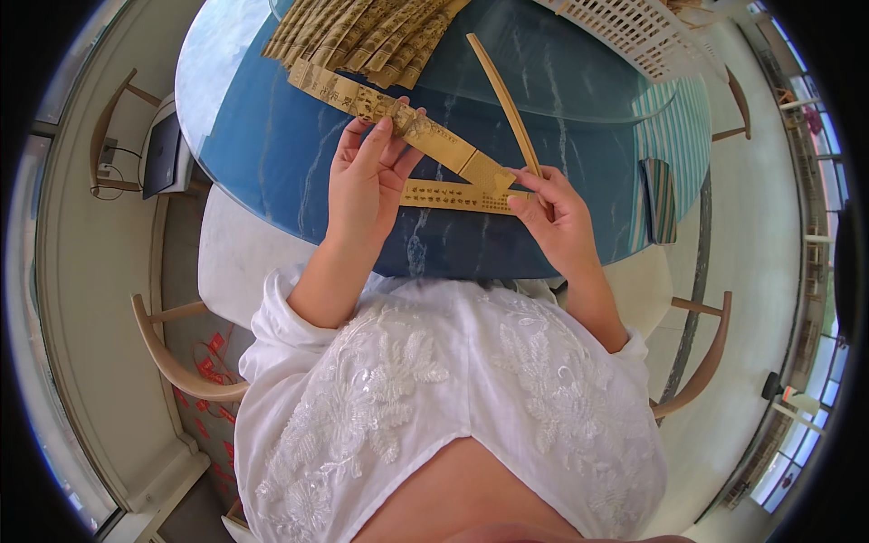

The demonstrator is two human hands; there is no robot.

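Note:
A long golden strip (439, 140), printed with dark pictures and characters, slants across in front of me. My left hand (365, 185) is closed on its middle, thumb on top and fingers behind. At the strip's lower right end, my right hand (561, 222) pinches between thumb and fingers. From that same hand a narrow, slightly curved golden strip (501, 95) rises away from me, seen nearly edge-on. Below the slanting strip, a lettered golden strip (444, 195) runs sideways to the right fingertips. Whether these pieces are joined there is hidden.
Several golden, bamboo-patterned strips (358, 41) lie side by side at the far left of the blue table (290, 172). A white slatted basket (625, 32) stands far right. A striped flat item (659, 201) rests at the right edge. Chairs (186, 369) flank me.

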